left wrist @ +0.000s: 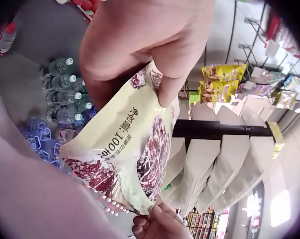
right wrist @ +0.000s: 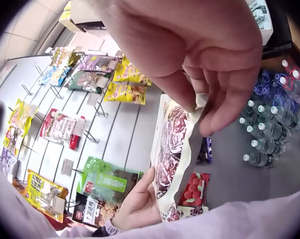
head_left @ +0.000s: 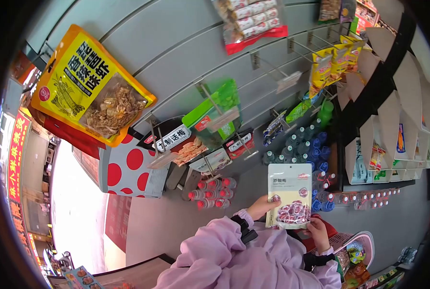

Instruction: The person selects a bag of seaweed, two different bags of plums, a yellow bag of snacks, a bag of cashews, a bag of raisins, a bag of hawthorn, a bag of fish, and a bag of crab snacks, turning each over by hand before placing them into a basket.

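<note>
A cream and white snack bag (head_left: 290,195) printed with dark red plums is held upright in front of the body. My left hand (head_left: 261,207) grips its left edge, thumb lying on the printed front and fingers behind. In the left wrist view that thumb presses on the bag (left wrist: 125,144) beside the plum picture. At the lower right corner my right hand (head_left: 317,232) pinches the bag between thumb and fingers. The right wrist view shows the bag (right wrist: 172,154) nearly edge-on, its bottom corner between the right hand's (right wrist: 204,59) thumb and curled fingers.
A slatted wall holds hooks with hanging snacks, including a large yellow bag (head_left: 92,86) and a green bag (head_left: 217,113). Bottles (head_left: 299,144) stand on the floor below. At right is a rack of white bins (head_left: 407,111). A pink basket (head_left: 366,241) holding packets stands near the right hand.
</note>
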`<state>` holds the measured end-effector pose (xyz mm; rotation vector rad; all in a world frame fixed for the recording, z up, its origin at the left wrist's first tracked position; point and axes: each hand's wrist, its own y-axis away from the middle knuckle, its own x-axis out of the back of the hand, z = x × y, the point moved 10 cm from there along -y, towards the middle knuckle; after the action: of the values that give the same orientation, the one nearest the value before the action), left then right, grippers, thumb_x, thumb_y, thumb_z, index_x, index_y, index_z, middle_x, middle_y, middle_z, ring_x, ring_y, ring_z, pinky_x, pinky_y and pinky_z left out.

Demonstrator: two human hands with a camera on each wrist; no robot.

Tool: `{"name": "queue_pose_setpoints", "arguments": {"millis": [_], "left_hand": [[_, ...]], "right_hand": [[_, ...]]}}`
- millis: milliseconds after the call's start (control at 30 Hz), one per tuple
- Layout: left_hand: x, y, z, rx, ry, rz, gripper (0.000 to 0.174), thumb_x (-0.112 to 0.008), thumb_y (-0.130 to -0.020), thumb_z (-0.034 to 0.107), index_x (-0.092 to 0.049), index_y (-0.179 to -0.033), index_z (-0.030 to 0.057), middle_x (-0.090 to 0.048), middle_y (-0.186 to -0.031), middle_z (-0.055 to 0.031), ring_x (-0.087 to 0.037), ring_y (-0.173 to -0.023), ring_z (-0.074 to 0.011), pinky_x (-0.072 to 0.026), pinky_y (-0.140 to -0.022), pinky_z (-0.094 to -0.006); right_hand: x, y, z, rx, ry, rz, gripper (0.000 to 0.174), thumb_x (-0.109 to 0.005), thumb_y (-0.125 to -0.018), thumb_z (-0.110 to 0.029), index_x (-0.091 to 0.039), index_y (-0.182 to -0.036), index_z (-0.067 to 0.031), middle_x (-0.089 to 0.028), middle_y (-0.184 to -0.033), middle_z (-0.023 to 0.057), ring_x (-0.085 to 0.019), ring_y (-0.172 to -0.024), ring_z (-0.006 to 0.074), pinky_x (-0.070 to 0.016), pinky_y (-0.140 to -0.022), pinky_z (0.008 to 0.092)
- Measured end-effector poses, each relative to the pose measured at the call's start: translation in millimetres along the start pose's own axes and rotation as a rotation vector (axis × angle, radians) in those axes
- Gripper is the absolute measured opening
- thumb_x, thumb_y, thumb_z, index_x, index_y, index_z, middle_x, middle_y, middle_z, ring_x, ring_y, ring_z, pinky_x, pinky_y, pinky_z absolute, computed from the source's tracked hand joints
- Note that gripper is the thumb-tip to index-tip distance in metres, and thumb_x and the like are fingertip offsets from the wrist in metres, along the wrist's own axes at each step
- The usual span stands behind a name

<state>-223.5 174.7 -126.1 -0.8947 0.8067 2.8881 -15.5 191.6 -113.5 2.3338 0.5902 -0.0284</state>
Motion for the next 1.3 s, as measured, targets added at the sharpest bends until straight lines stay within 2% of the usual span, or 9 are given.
{"name": "queue_pose_setpoints", "arguments": {"millis": [200, 433, 533, 667, 767, 867, 967, 1167, 1300], "left_hand": [[75, 27, -50, 0.151, 0.258, 0.075, 0.044, -0.052, -0.085, 0.014, -0.037, -0.124, 0.0007, -0.048, -0.119, -0.0091, -0.050, -0.104, -0.0190, -0.0415, -0.088, -0.0341], [148, 68, -67, 0.068, 0.377, 0.258, 0.040, -0.052, -0.085, 0.008, -0.039, -0.122, 0.0010, -0.048, -0.118, -0.0097, -0.050, -0.105, -0.0209, -0.0408, -0.091, -0.0367], [167, 93, -64, 0.060, 0.422, 0.344, 0.037, -0.052, -0.085, 0.009, -0.041, -0.120, 0.0028, -0.049, -0.117, -0.0086, -0.050, -0.105, -0.0217, -0.0415, -0.090, -0.0388], [194, 114, -73, 0.028, 0.473, 0.444, 0.034, -0.053, -0.084, 0.008, -0.045, -0.116, 0.0024, -0.052, -0.110, -0.0076, -0.052, -0.100, -0.0203, -0.0443, -0.085, -0.0378], [214, 124, -92, 0.018, 0.505, 0.489, 0.033, -0.055, -0.083, 0.007, -0.046, -0.114, 0.0012, -0.053, -0.108, -0.0073, -0.053, -0.098, -0.0198, -0.0445, -0.084, -0.0364], [228, 131, -97, -0.039, 0.505, 0.503, 0.031, -0.055, -0.083, 0.007, -0.048, -0.112, -0.0002, -0.054, -0.107, -0.0070, -0.053, -0.098, -0.0188, -0.0425, -0.086, -0.0343], [244, 141, -99, -0.136, 0.407, 0.532, 0.030, -0.054, -0.083, 0.006, -0.049, -0.112, -0.0006, -0.054, -0.109, -0.0075, -0.051, -0.100, -0.0185, -0.0401, -0.088, -0.0334], [248, 164, -86, -0.195, 0.366, 0.600, 0.030, -0.054, -0.083, 0.005, -0.049, -0.112, -0.0019, -0.055, -0.108, -0.0073, -0.050, -0.099, -0.0163, -0.0382, -0.089, -0.0300], [249, 169, -76, -0.201, 0.299, 0.631, 0.030, -0.054, -0.083, 0.005, -0.049, -0.111, -0.0027, -0.056, -0.108, -0.0068, -0.051, -0.097, -0.0147, -0.0387, -0.088, -0.0286]], "right_hand": [[-47, -45, 42, -0.069, 0.133, -0.157, 0.024, -0.049, -0.085, -0.006, -0.047, -0.106, 0.0041, -0.060, -0.086, 0.0099, -0.060, -0.069, 0.0140, -0.0502, -0.060, 0.0229], [-101, -89, 84, -0.156, 0.307, -0.234, 0.028, -0.051, -0.081, -0.007, -0.049, -0.107, 0.0044, -0.059, -0.085, 0.0087, -0.058, -0.070, 0.0143, -0.0480, -0.061, 0.0247], [-130, -102, 92, -0.168, 0.403, -0.289, 0.028, -0.049, -0.083, -0.008, -0.049, -0.109, 0.0014, -0.059, -0.090, 0.0070, -0.058, -0.075, 0.0129, -0.0482, -0.067, 0.0239], [-160, -121, 104, -0.153, 0.643, -0.300, 0.034, -0.055, -0.079, -0.012, -0.049, -0.111, 0.0005, -0.056, -0.087, 0.0069, -0.056, -0.072, 0.0125, -0.0475, -0.062, 0.0241], [-170, -138, 120, -0.055, 0.708, -0.290, 0.035, -0.058, -0.075, -0.012, -0.052, -0.107, 0.0026, -0.059, -0.082, 0.0109, -0.057, -0.066, 0.0157, -0.0473, -0.058, 0.0262], [-183, -141, 127, -0.101, 0.644, -0.287, 0.037, -0.059, -0.075, -0.012, -0.051, -0.108, 0.0015, -0.059, -0.085, 0.0115, -0.057, -0.069, 0.0172, -0.0470, -0.058, 0.0269], [-197, -142, 145, -0.225, 0.596, -0.344, 0.039, -0.057, -0.078, -0.012, -0.045, -0.113, -0.0010, -0.054, -0.096, 0.0087, -0.055, -0.077, 0.0158, -0.0473, -0.064, 0.0259], [-213, -158, 162, -0.084, 0.669, -0.381, 0.039, -0.058, -0.077, -0.010, -0.044, -0.113, -0.0023, -0.051, -0.106, 0.0088, -0.053, -0.089, 0.0170, -0.0465, -0.071, 0.0295], [-223, -147, 147, -0.129, 0.621, -0.357, 0.042, -0.058, -0.076, -0.009, -0.043, -0.114, -0.0020, -0.054, -0.103, 0.0120, -0.054, -0.089, 0.0201, -0.0464, -0.070, 0.0293]]}}
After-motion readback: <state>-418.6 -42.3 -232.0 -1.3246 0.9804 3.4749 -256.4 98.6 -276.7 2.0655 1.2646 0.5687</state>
